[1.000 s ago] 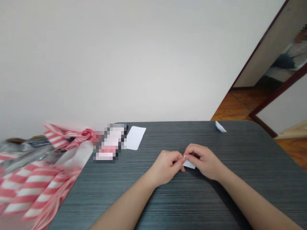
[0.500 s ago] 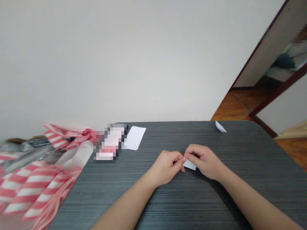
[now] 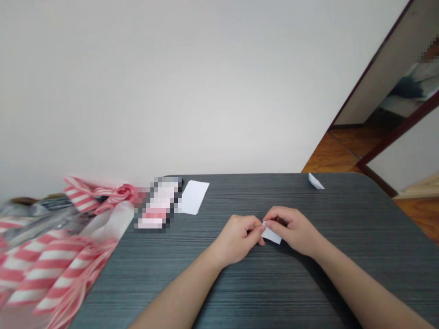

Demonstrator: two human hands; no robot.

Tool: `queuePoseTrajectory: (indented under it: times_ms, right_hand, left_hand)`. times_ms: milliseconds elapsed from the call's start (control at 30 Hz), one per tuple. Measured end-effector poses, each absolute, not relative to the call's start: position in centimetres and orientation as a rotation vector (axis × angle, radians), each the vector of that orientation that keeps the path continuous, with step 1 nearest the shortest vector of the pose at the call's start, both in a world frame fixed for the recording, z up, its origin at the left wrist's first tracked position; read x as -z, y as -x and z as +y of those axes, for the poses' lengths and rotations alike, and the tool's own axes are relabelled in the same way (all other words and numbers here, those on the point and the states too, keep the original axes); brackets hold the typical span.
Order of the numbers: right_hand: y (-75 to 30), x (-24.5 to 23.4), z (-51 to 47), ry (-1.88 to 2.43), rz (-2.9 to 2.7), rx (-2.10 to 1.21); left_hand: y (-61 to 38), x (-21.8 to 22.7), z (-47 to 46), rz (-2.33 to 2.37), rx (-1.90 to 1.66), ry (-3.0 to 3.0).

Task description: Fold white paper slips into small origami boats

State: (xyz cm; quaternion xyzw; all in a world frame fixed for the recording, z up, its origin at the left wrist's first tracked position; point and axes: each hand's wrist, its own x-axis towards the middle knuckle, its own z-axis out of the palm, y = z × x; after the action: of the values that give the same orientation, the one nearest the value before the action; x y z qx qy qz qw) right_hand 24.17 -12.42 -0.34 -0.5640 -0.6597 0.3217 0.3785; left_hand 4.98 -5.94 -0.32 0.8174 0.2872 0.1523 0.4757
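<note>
Head camera looks down on a small folded white paper [image 3: 272,235] pinched between the two hands, just above the near middle of the table, with a short strip of it slanting out to the lower right. The left hand [image 3: 236,240] and right hand [image 3: 291,230] meet around it, their fingers nearly touching. The left fingertips [image 3: 256,227] curl in narrowly against the paper's upper corner, and the right fingers [image 3: 272,224] press it from the other side. How each finger grips is hidden behind the knuckles, and whether the paper touches the surface cannot be told.

Beneath the hands spreads a dark gray wood-grain table [image 3: 260,292], with a soft shadow under the right hand. Near the far edge, well left of the hands, a white paper rectangle [image 3: 194,197] lies flat. A small folded paper piece [image 3: 315,181] sits at the far edge toward the right. Just left of the rectangle is a pink-and-white item [image 3: 159,203], too pixelated to name. Past the table's left edge, a pink-and-white striped bag [image 3: 51,269] bunches up. Behind everything stand an off-white wall [image 3: 137,91] and, to the right, a dark wooden frame [image 3: 387,77] above a wood floor [image 3: 332,153].
</note>
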Motion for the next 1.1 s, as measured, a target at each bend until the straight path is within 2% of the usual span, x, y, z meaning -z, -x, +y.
queuePoseTrajectory:
  times_ms: [1100]
  right_hand:
    - [-25.2, 0.2, -12.7, 1.578, -1.677, -0.815]
  left_hand:
    - [-5.2, -0.4, -6.0, 0.807, -0.420, -1.691]
